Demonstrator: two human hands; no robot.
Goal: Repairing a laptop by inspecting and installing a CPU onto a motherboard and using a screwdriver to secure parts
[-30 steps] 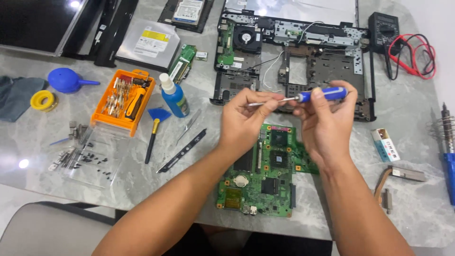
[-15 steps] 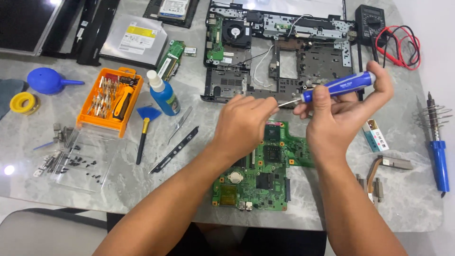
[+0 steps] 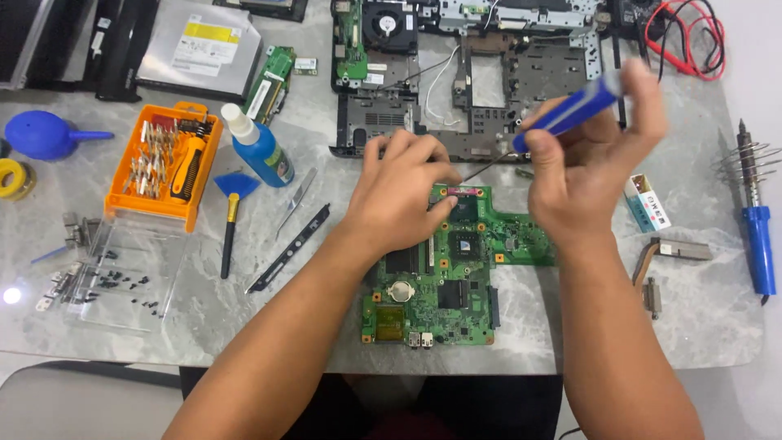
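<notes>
A green laptop motherboard (image 3: 444, 285) lies flat on the grey marble table in front of me. My left hand (image 3: 399, 191) rests on its upper left part, fingers curled and fingertips touching the board near a square chip. My right hand (image 3: 582, 175) grips a blue-handled screwdriver (image 3: 570, 114), tilted with its thin metal shaft pointing down-left toward the board's top edge, near my left fingertips. Behind both hands sits an opened black laptop base (image 3: 481, 73) with a fan and loose white wires.
An orange bit case (image 3: 163, 163), a blue bottle (image 3: 259, 148), a blue-tipped brush (image 3: 230, 220), tweezers and a black pry bar (image 3: 289, 248) lie left. Loose screws on a clear lid (image 3: 122, 281) sit at far left. A soldering iron (image 3: 757, 236), copper heat pipe (image 3: 664, 253) and small box (image 3: 648, 202) lie right.
Both hands came down from in front of me to the motherboard. The left hand let go of the screwdriver's shaft and settled on the board; the right tilted the tip down toward it.
</notes>
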